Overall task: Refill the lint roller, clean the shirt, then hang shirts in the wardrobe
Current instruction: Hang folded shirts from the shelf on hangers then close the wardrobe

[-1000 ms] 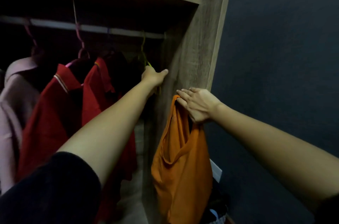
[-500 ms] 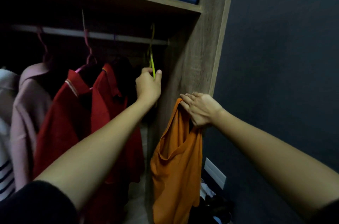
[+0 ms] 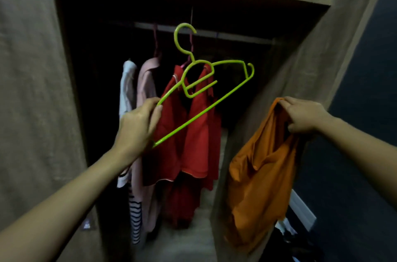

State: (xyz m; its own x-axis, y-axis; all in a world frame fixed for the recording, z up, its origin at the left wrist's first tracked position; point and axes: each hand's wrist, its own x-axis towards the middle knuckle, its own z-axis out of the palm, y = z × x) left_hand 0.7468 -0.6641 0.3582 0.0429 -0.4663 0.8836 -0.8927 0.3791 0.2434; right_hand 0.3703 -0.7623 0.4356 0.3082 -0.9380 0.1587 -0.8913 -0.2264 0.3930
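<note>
Our left hand (image 3: 137,126) grips hanger (image 3: 199,90), long axis toward 2 o'clock; right hand (image 3: 305,115) pinches shirt (image 3: 257,186) at 3 o'clock.

The light is dim. The back of the wardrobe (image 3: 107,68) is almost black. The green hanger (image 3: 206,81) looks bright. The picture is soft and a bit blurry, and the edges bend outward.

Green hanger (image 3: 206,81) is now off the rail, held tilted in front of the wardrobe by the left hand (image 3: 137,126), which gripped it up at the rail before. View sits farther back, showing more hanging shirts.
</note>
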